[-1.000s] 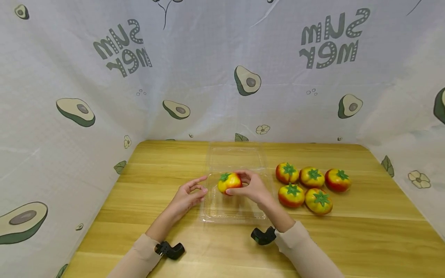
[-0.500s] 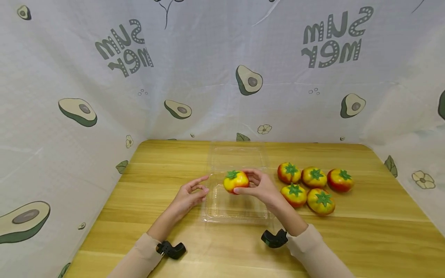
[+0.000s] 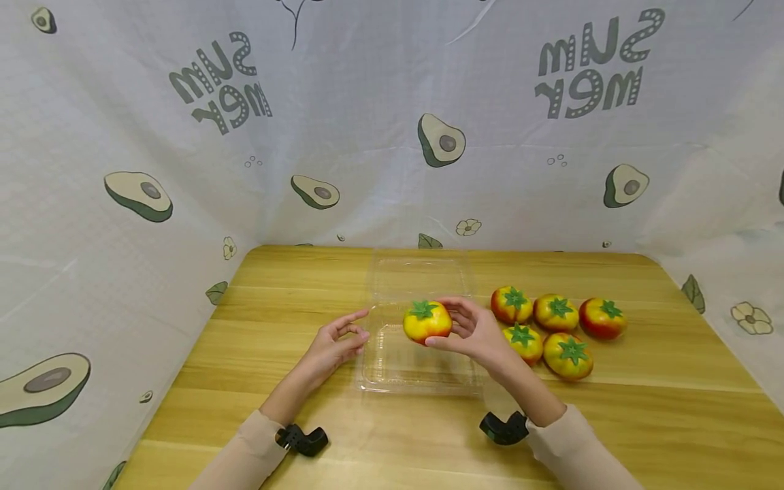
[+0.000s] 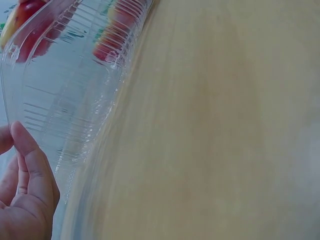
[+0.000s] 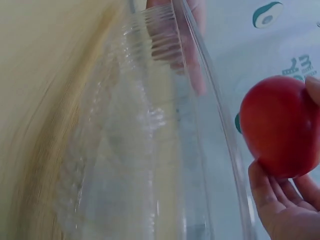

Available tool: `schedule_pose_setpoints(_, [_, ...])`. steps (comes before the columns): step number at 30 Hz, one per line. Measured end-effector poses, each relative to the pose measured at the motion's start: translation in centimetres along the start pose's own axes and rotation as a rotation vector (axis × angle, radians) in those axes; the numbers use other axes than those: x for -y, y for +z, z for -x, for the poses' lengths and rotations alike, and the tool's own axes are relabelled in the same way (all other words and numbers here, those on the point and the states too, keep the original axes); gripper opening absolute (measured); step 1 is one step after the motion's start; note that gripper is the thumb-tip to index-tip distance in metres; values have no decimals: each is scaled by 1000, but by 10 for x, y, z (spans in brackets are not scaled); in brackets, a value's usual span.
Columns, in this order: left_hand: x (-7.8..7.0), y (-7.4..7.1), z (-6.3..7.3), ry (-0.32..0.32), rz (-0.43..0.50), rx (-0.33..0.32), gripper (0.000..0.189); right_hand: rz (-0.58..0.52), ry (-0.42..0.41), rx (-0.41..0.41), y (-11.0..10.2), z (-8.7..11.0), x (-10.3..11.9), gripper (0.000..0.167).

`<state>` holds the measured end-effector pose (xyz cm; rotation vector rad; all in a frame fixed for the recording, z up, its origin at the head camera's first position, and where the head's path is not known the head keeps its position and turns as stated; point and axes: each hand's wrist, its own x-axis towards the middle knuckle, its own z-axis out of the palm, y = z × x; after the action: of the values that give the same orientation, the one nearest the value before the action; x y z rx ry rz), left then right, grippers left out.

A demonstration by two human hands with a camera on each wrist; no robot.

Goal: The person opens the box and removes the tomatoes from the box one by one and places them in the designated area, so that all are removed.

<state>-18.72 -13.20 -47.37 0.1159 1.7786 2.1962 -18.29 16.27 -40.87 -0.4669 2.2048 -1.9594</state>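
Observation:
My right hand (image 3: 480, 335) holds a yellow and red toy tomato (image 3: 427, 322) with a green star-shaped top, thumb in front and fingers behind. It is over the right part of a clear plastic clamshell container (image 3: 392, 381), whose lid (image 3: 419, 275) lies folded back behind it. In the right wrist view the tomato (image 5: 277, 127) shows its red underside, above the container's rim. My left hand (image 3: 333, 347) is at the container's left edge; in the left wrist view its thumb and fingertips pinch the rim of the container (image 4: 60, 115). No tomato lies inside the container.
Several more toy tomatoes (image 3: 568, 356) sit grouped on the wooden table (image 3: 275, 286) to the right of the container, one partly hidden by my right hand. Behind and beside the table hangs a white cloth (image 3: 367, 136) printed with avocados. Both wrists carry black camera mounts (image 3: 303, 441).
My right hand has moved to the right with the tomato, towards the group of tomatoes. The left hand stays at the container's left edge.

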Motion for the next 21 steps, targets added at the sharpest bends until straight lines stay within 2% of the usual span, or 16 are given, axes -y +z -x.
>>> schedule_pose_setpoints(10, [-1,1,0,7,2,7,58,120,-114,-19,-17,17,-1,61])
schedule_pose_setpoints(21, [0,1,0,13,-8,16,58,122,-96,-48,-37,34,-8,59])
